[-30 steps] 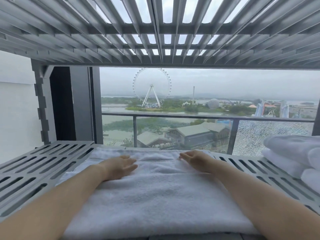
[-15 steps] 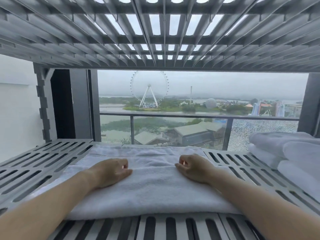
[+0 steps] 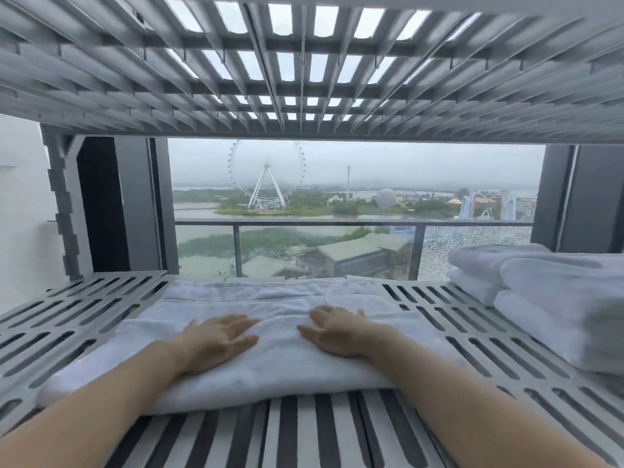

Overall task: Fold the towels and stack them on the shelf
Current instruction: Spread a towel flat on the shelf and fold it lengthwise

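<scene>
A folded white towel point(image 3: 270, 369) lies flat on the grey slotted shelf point(image 3: 84, 309), in the middle of it. My left hand point(image 3: 216, 339) rests palm down on the towel's top, left of centre, fingers straight. My right hand point(image 3: 337, 332) lies flat on it too, right of centre, fingers straight and pointing inward. Both forearms reach in from the bottom of the view. A stack of folded white towels point(image 3: 547, 298) sits on the same shelf at the right.
Another slotted grey shelf point(image 3: 304, 69) hangs close overhead. Grey uprights point(image 3: 64, 211) stand at the back left and back right. Behind the shelf is a window with a balcony rail point(image 3: 337, 224). Bare slotted shelf lies left of the towel.
My fingers were curled on the towel half a second ago and now lie flat. The towel sits farther back on the shelf, with more of the front slats showing.
</scene>
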Demonstrator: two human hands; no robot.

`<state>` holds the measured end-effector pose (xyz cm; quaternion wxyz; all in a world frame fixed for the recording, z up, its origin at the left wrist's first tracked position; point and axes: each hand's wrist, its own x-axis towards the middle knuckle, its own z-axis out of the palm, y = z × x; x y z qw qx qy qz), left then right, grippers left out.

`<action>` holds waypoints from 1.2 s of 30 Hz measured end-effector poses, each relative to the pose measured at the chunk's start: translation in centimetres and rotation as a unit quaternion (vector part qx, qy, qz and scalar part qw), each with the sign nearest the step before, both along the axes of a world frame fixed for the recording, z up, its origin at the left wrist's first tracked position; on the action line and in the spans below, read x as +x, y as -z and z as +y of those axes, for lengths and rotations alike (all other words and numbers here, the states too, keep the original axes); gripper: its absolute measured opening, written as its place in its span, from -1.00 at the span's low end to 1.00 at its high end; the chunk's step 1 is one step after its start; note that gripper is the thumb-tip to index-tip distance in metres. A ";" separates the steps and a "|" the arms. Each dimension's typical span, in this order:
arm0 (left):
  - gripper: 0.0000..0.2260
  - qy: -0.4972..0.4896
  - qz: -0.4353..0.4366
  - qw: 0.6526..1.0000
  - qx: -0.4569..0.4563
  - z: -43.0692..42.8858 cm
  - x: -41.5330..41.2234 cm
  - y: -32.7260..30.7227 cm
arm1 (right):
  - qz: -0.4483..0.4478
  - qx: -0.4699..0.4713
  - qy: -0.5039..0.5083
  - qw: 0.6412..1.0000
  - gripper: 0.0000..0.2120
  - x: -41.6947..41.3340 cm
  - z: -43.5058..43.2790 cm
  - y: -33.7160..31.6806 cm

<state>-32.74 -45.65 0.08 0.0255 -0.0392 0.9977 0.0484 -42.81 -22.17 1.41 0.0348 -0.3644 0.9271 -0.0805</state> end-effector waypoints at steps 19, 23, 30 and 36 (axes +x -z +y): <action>-0.49 0.035 -0.015 0.999 0.013 -2.0 4.6 -1.4 | -0.002 -0.070 0.044 0.997 -0.50 6.1 1.1 0.0; -0.51 0.112 0.019 0.992 0.051 6.3 3.6 -1.1 | 0.006 -0.090 0.038 0.995 -0.55 7.0 0.5 -0.1; -0.53 0.102 0.029 0.992 0.067 9.1 3.5 -0.7 | -0.064 -0.031 -0.022 0.997 -0.52 4.3 4.0 -0.3; -0.58 0.034 0.028 0.997 0.058 14.2 2.6 -2.7 | -0.091 -0.173 -0.058 0.979 -0.68 1.1 7.7 -2.2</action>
